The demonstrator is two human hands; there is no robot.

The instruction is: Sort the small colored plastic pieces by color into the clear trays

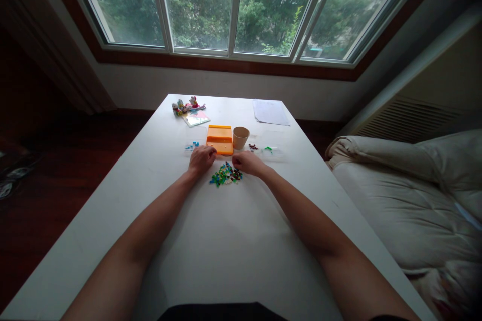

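While both hands reach out over the table, the fingers of the left hand (202, 157) are curled inward, their tips gathered near the close edge of the orange tray (220, 133); from where I stand I can't tell whether they pinch anything or touch the tray. The right hand (247, 162) is bent in much the same way, fingers tucked together with their tips turned toward the pile (226, 174), and whether a piece is caught between them is too small to make out. The pile lies on the white table (229, 241), between the hands and a little closer to the person: tiny bricks, green, blue, white and dark, heaped loosely. I'd judge each one hard, stiff and nearly weightless, not easily broken but smooth enough to skid or flick away if squeezed off-centre. Best to take one by opposite sides between thumb tip and forefinger, from the pile's rim, where pieces lie looser; a full-handed grab would probably scatter the rest. Beyond the fingers, some blue bits (192, 146) lie to the left of the orange tray; to its right stands a tan cup (241, 136), then brown bits (252, 147) and green bits (268, 149), around which I can just see clear plastic. Farther back are small figures (185, 107) beside a card (197, 119), papers (270, 112) on the right, and finally the window (278, 5).
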